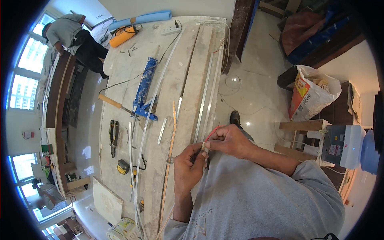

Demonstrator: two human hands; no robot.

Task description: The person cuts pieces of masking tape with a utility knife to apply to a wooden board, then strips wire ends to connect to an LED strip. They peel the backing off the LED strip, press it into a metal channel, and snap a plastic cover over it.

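Note:
My right hand (231, 142) is pinched around a thin red wire (213, 132), which loops up from the fingertips. Close against it, my left hand (189, 165) has thumb and fingers closed on a small pale piece (205, 149) at the wire's end; its kind is mostly hidden by the fingers. Both hands meet over the worktable's near edge, in front of my grey shirt. Beside the left hand runs a long, thin, wood-coloured strip (169, 154). Slim metal channels (205, 100) stretch away beyond the hands.
On the worktable (168, 80) lie a blue caulking gun (146, 82), pliers (113, 138), a wooden-handled tool (110, 101), a tape measure (123, 167), an orange tool (122, 37) and a power strip (170, 31). A white sack (310, 98) stands right. Another person (72, 34) bends at a far-left bench.

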